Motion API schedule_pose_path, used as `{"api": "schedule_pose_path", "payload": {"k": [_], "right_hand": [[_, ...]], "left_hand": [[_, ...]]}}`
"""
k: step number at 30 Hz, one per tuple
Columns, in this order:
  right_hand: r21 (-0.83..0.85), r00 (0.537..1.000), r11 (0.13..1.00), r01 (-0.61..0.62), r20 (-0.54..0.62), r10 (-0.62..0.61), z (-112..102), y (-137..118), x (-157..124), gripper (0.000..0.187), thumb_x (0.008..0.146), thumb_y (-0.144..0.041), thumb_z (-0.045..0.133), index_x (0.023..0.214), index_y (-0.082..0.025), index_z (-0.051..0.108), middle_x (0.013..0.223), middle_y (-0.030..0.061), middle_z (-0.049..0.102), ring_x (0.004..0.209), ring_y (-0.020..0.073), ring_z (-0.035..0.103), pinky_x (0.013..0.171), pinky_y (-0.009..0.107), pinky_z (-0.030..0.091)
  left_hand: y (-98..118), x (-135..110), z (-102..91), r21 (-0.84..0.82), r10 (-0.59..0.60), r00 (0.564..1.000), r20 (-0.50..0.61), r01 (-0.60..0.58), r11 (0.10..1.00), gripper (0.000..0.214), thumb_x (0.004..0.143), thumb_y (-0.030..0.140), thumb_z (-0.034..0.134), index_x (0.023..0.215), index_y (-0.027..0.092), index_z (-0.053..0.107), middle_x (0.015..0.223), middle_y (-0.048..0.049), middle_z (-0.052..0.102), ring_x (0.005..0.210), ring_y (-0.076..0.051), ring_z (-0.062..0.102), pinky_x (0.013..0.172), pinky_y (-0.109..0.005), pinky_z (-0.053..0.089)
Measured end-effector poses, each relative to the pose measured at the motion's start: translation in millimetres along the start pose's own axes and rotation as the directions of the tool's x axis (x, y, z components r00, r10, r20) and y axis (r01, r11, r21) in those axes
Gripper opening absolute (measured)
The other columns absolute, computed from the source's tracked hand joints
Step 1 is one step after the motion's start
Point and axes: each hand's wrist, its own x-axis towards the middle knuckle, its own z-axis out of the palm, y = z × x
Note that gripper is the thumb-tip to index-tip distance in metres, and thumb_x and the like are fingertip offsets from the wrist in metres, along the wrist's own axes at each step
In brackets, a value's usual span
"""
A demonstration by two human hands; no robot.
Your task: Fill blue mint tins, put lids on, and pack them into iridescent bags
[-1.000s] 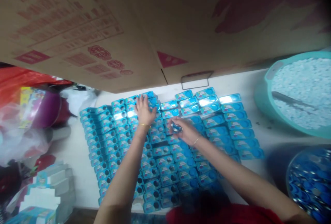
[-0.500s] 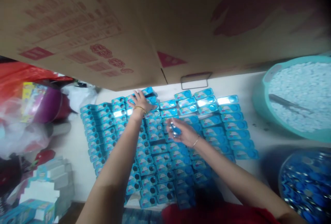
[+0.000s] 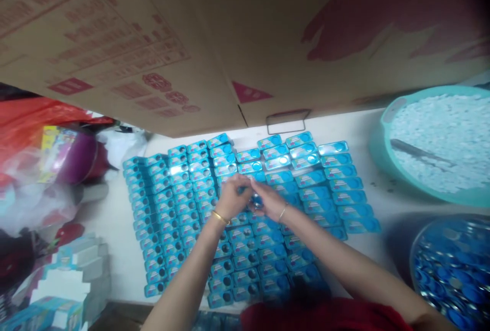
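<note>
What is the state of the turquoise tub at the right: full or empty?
Looks nearly full: small pale pieces lie across the turquoise tub, up close to its rim. The frame cuts off its right side.

Blurred fingers (image 3: 238, 178), shiny piece (image 3: 256, 200) half hidden, perhaps round, teal basin (image 3: 378, 157) cropped right

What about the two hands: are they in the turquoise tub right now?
No, the left hand and right hand are close together over the blue boxes, with the turquoise tub off to the side.
</note>
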Motion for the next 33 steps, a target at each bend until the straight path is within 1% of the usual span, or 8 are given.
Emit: {"api": "schedule_pose_path", "payload": {"k": [9, 14, 16, 18, 20, 24, 28, 33], "right_hand": [[0.017, 0.991, 0.994, -0.11, 0.085, 0.108, 0.8, -2.6, 1.9, 0.054, 0.079, -0.067, 0.055, 0.111, -0.025, 0.059, 0.064, -0.0007, 0.06, 0.042, 0.0113, 0.055, 0.03, 0.017, 0.03], [0.081, 0.994, 0.996, -0.041, 0.1, 0.033, 1.3, -0.9, -0.1, 0.044, 0.08, -0.056, 0.063, 0.112, -0.027, 0.059, 0.069, -0.0007, 0.062, 0.048, 0.0116, 0.057, 0.034, 0.018, 0.034], [0.127, 0.998, 0.992, 0.004, 0.056, -0.011, -0.5, -1.8, -0.2, 0.039, 0.079, -0.05, 0.066, 0.106, -0.023, 0.062, 0.071, 0.0, 0.063, 0.052, 0.0115, 0.058, 0.037, 0.018, 0.038], [0.162, 0.999, 0.987, 0.021, 0.026, -0.026, -3.1, -3.8, -0.3, 0.033, 0.079, -0.046, 0.066, 0.099, -0.019, 0.066, 0.074, 0.0024, 0.064, 0.058, 0.012, 0.06, 0.044, 0.02, 0.044], [0.176, 1.0, 0.984, 0.028, 0.006, -0.03, -5.8, -5.6, -0.4, 0.027, 0.077, -0.038, 0.068, 0.094, -0.017, 0.068, 0.078, 0.0043, 0.066, 0.063, 0.0126, 0.061, 0.05, 0.022, 0.047], [0.144, 0.999, 0.989, 0.028, -0.043, -0.022, -10.0, -5.2, 0.3, 0.025, 0.072, -0.033, 0.071, 0.092, -0.017, 0.068, 0.076, 0.0036, 0.067, 0.059, 0.0111, 0.06, 0.049, 0.02, 0.045], [0.136, 0.998, 0.99, 0.032, -0.067, -0.023, -11.0, -2.1, 0.9, 0.033, 0.071, -0.039, 0.073, 0.094, -0.017, 0.068, 0.074, 0.0028, 0.068, 0.052, 0.0086, 0.056, 0.042, 0.018, 0.038], [0.148, 0.991, 0.988, 0.041, -0.135, -0.021, -7.0, 1.5, -3.1, 0.035, 0.069, -0.045, 0.074, 0.089, -0.017, 0.067, 0.072, 0.0029, 0.068, 0.049, 0.0077, 0.055, 0.04, 0.017, 0.037]], "left_hand": [[-7.7, 0.4, -9.5, -0.251, -0.149, 0.959, 0.242, 0.21, 0.945, 0.017, 0.075, 0.033, 0.059, 0.073, 0.017, 0.065, 0.063, 0.0019, 0.06, 0.056, -0.011, 0.056, 0.06, -0.024, 0.047], [-13.2, 2.4, -4.8, -0.212, -0.176, 0.982, 0.069, 0.187, 0.959, 0.022, 0.079, 0.039, 0.052, 0.078, 0.018, 0.059, 0.064, 0.0021, 0.058, 0.051, -0.01, 0.052, 0.052, -0.022, 0.043], [-24.0, 8.0, -8.2, -0.13, -0.187, 0.975, -0.117, 0.172, 0.977, 0.022, 0.081, 0.039, 0.049, 0.083, 0.019, 0.059, 0.07, 0.0003, 0.061, 0.06, -0.012, 0.056, 0.059, -0.023, 0.045], [-36.0, 17.8, -14.2, 0.006, -0.228, 0.925, -0.303, 0.241, 0.971, 0.019, 0.08, 0.037, 0.05, 0.084, 0.019, 0.057, 0.073, -0.0008, 0.062, 0.066, -0.014, 0.057, 0.063, -0.024, 0.045], [-44.6, 31.1, -20.5, 0.155, -0.269, 0.887, -0.375, 0.346, 0.925, 0.017, 0.078, 0.036, 0.054, 0.082, 0.02, 0.056, 0.073, -0.0017, 0.063, 0.068, -0.015, 0.058, 0.065, -0.025, 0.044], [-45.9, 59.6, -29.6, 0.422, -0.353, 0.893, -0.278, 0.444, 0.791, 0.016, 0.076, 0.035, 0.058, 0.074, 0.02, 0.059, 0.08, -0.0071, 0.068, 0.079, -0.021, 0.063, 0.07, -0.029, 0.044], [-38.2, 79.7, -38.0, 0.584, -0.495, 0.86, -0.123, 0.466, 0.665, 0.027, 0.076, 0.045, 0.059, 0.073, 0.018, 0.065, 0.091, -0.0157, 0.071, 0.092, -0.031, 0.065, 0.073, -0.033, 0.046], [-31.8, 82.6, -44.1, 0.675, -0.539, 0.833, -0.127, 0.471, 0.568, 0.036, 0.076, 0.05, 0.06, 0.08, 0.016, 0.068, 0.102, -0.0205, 0.069, 0.1, -0.035, 0.064, 0.077, -0.036, 0.047]]}}
